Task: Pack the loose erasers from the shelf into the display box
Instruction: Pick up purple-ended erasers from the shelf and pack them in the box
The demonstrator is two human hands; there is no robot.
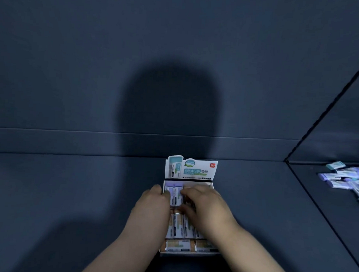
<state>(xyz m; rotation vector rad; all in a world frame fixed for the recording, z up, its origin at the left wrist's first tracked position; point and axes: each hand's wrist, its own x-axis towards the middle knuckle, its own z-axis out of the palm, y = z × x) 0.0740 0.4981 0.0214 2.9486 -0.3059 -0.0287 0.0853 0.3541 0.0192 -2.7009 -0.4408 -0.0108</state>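
Note:
A white display box (211, 185) with an upright printed header card (190, 168) stands on the dark shelf in front of me. Several wrapped erasers (179, 227) lie in rows inside it, purple ones at the back and orange ones nearer me. My left hand (151, 206) rests on the box's left wall, thumb on a purple eraser (177, 193) in the back row. My right hand (206, 206) lies over the box's right half with its fingers pressing on the erasers there. Whether it grips one is hidden.
A heap of loose purple and teal erasers (346, 178) lies at the far right on the neighbouring shelf panel. A dark seam (318, 212) separates that panel from mine. The blue back wall (136, 73) rises behind the box, with my head's shadow on it.

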